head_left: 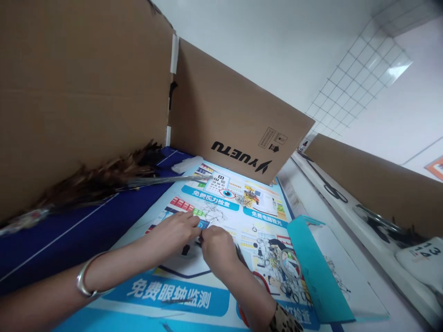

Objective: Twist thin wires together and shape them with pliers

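Note:
My left hand (pixel 183 227), with a silver bangle at the wrist, has its fingers closed in a pinch. Touching its fingertips is my right hand (pixel 218 249), also pinched, over the printed poster sheet (pixel 194 306). Something small and dark shows at the fingertips, too hidden to name. A dark thin strip sticks out behind my right hand. To the right lie many small dark and clear loops (pixel 277 260) around a roll of tape (pixel 290 263). Beyond my hands is a loose tangle of thin strands (pixel 213 212).
Brown feathers (pixel 97 177) and a bundle of thin wires (pixel 155 180) lie at the left. Cardboard walls (pixel 221 110) stand at the left and back. A teal-edged box (pixel 311 272) sits at the right, near black scissors (pixel 335 192) on a white ledge. Red curved handles (pixel 242 316) show near my right forearm.

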### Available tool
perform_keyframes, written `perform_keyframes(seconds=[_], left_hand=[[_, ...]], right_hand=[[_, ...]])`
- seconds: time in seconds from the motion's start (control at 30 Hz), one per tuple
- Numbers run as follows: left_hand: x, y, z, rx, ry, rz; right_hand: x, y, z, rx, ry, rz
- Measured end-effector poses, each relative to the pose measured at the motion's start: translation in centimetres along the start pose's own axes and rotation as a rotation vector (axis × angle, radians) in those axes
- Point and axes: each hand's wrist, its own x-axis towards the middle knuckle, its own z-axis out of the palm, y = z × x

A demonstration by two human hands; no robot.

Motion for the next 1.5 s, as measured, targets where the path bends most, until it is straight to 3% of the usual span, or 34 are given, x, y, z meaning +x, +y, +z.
perform_keyframes(seconds=[0.2, 0.43, 0.6, 0.9, 1.2, 1.33, 1.5], left_hand=[[-0.1, -0.2, 2.4, 0.013, -0.057, 0.009], [-0.4, 0.1, 2.9, -0.043, -0.104, -0.047], [-0.6, -0.6, 3.4, -0.100, -0.039, -0.134], [-0.2, -1.5, 4.2, -0.676, 0.116, -0.394], [0.0, -0.1, 4.2, -1.380, 0.176, -0.707], [-0.2, 0.8, 4.3, -1.561, 0.200, -0.725], [-0.5, 1.7, 4.7, -1.632, 0.223, -0.768]], right_hand=[[-0.1, -0.1, 1.5, 0.051, -0.018, 0.006], [-0.3, -0.1, 2.7, 0.161, 0.041, 0.063], [-0.3, 0.1, 2.8, 0.300, 0.138, 0.120], [0.0, 0.3, 2.9, 0.780, 0.317, 0.310], [0.1, -0.5, 3.3, 1.333, 0.312, 0.433], [0.0, -0.8, 3.1, 1.461, 0.310, 0.460], [0.0, -1.1, 2.9, 1.556, 0.319, 0.474]])
